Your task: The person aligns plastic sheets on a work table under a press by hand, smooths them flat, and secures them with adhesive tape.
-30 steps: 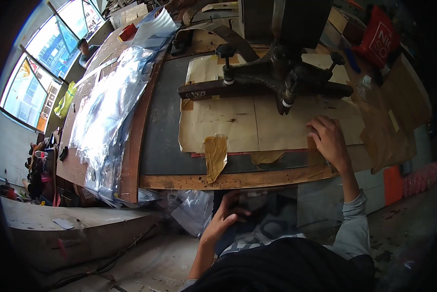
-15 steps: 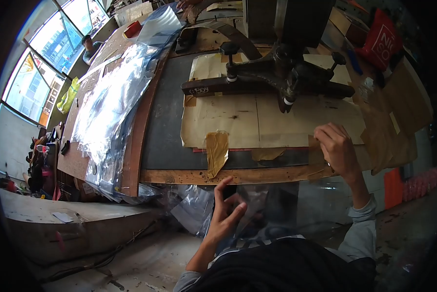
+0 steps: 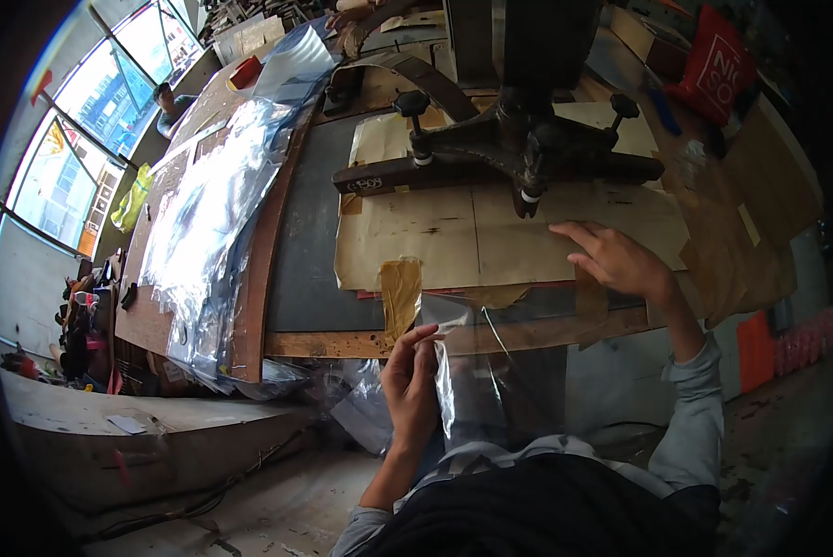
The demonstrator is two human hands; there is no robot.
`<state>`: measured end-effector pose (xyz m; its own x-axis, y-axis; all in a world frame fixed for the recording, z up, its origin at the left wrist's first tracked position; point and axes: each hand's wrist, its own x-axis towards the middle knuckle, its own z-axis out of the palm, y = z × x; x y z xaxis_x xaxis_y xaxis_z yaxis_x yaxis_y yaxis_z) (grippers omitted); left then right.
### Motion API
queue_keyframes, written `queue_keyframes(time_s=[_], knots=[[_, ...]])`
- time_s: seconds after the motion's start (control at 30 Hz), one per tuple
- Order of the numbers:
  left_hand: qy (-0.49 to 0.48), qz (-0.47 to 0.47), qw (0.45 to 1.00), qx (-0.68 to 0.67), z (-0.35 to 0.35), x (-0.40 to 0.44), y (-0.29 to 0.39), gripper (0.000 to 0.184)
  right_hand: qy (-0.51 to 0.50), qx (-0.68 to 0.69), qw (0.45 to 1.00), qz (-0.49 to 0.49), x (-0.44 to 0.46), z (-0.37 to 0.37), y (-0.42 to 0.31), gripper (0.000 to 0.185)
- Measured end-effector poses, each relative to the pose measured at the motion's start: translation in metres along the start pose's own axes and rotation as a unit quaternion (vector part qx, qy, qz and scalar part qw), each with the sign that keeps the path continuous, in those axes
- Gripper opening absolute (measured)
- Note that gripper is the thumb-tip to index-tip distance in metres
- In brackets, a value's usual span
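Note:
My left hand [image 3: 411, 382] is at the table's front edge, its fingers pinched on a clear plastic sheet [image 3: 472, 357] that hangs over the wooden edge [image 3: 342, 344]. My right hand [image 3: 616, 263] has its fingers apart over the right part of the cream board [image 3: 426, 246]; whether it touches the board or film cannot be made out. Brown tape [image 3: 401, 295] lies on the board's front edge, just above my left hand. A dark metal clamp with a long bar [image 3: 500, 172] spans the board behind both hands.
Shiny plastic sheets [image 3: 208, 218] lie on the left of the table. A red bag [image 3: 715, 70] and brown paper [image 3: 760, 186] are at the right. Another person [image 3: 169, 107] is by the windows, and a co-worker's hand [image 3: 350, 17] shows at the far edge.
My left hand has risen to the table edge and closed on the clear sheet, which now shows between the hands. My right hand has moved left over the board and its fingers have spread.

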<state>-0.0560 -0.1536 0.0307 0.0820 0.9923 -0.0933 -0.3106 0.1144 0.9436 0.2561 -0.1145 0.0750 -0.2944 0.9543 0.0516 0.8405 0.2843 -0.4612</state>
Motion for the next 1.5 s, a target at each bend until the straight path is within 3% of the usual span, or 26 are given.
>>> queue_keyframes(time_s=[0.07,0.17,0.23,0.33,0.37,0.43,0.5,0.6,0.63,0.8,0.9,1.2,1.5], knots=[[0.056,-0.036,0.996,-0.064,0.011,0.006,-0.005,0.023,-0.039,-0.017,0.998,-0.037,0.010,-0.001,0.014,0.038],[0.046,0.000,0.990,-0.134,0.032,0.013,0.008,0.024,-0.104,0.023,0.994,-0.034,0.023,-0.012,0.017,0.037],[-0.023,-0.003,0.997,-0.070,0.018,0.032,0.003,0.025,-0.093,0.037,0.995,-0.023,0.025,-0.012,0.018,0.036],[-0.094,0.007,0.980,0.174,-0.018,0.059,0.019,0.026,-0.012,0.023,0.998,-0.055,0.021,0.005,0.031,0.038],[-0.105,0.013,0.953,0.283,-0.032,0.066,0.022,0.028,0.025,0.014,0.997,-0.073,0.019,0.014,0.035,0.038],[-0.172,0.177,0.849,0.466,-0.042,0.078,0.045,0.041,0.088,-0.007,0.993,-0.073,0.015,0.030,0.035,0.038],[-0.062,0.198,0.758,0.618,-0.020,0.087,0.060,0.045,0.147,-0.035,0.984,-0.093,0.013,0.041,0.037,0.038],[-0.139,0.365,0.649,0.653,0.015,0.116,0.057,0.049,0.160,-0.023,0.983,-0.090,0.013,0.044,0.037,0.035],[-0.187,0.383,0.628,0.651,0.023,0.126,0.047,0.054,0.165,-0.024,0.981,-0.097,0.013,0.045,0.038,0.034],[-0.248,0.294,0.614,0.689,0.028,0.141,0.022,0.051,0.203,-0.135,0.966,-0.084,0.002,0.039,0.042,0.030],[-0.239,0.254,0.615,0.707,0.031,0.136,0.029,0.050,0.222,-0.199,0.955,-0.009,-0.005,0.035,0.042,0.032],[-0.213,0.322,0.635,0.669,0.025,0.146,0.020,0.045,0.131,-0.175,0.972,0.086,-0.009,0.032,0.051,0.045],[-0.197,0.321,0.665,0.645,0.023,0.152,0.010,0.042,0.228,-0.138,0.963,0.035,-0.008,0.042,0.068,0.044]])
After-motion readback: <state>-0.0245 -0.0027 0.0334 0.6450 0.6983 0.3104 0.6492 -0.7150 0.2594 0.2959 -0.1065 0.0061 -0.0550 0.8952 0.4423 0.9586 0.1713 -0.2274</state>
